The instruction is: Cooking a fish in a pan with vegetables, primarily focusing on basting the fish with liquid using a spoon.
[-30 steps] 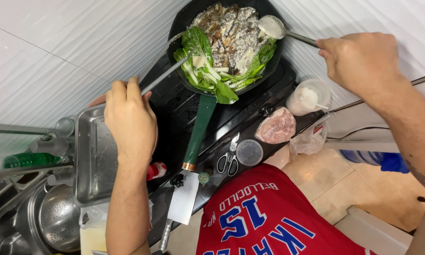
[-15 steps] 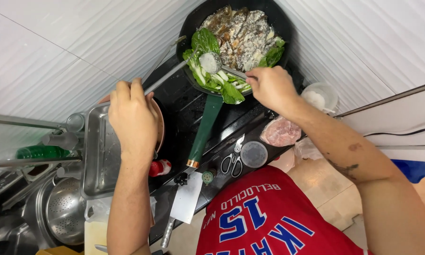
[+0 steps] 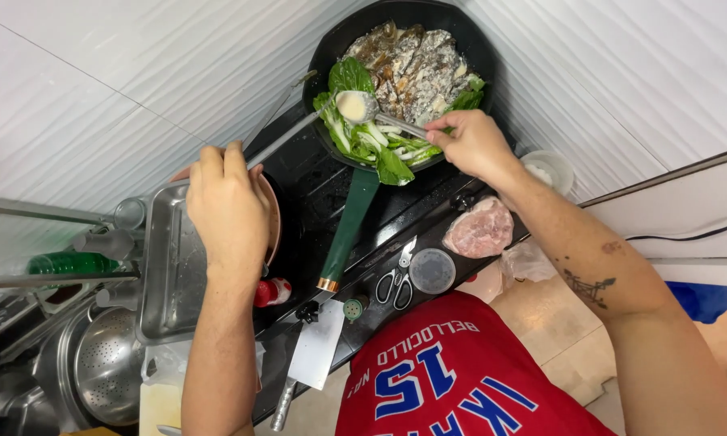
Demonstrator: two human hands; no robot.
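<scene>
The right hand [image 3: 470, 144] pinches a spoon [image 3: 363, 107] over the greens [image 3: 371, 137] in the black pan [image 3: 343, 48]; the left hand [image 3: 228, 211] grips a long metal utensil [image 3: 287, 139] reaching the pan's left rim.

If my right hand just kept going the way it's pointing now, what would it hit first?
Probably the leafy greens in the black pan. The right hand holds a spoon whose bowl sits over them. Height above the leaves is hard to judge.

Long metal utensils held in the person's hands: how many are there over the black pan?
2. A silver metal spoon with pale sauce, held by the right hand, sits over the green leaves. A long grey metal utensil, held by the left hand, reaches the pan's rim; its tip is hidden.
</scene>
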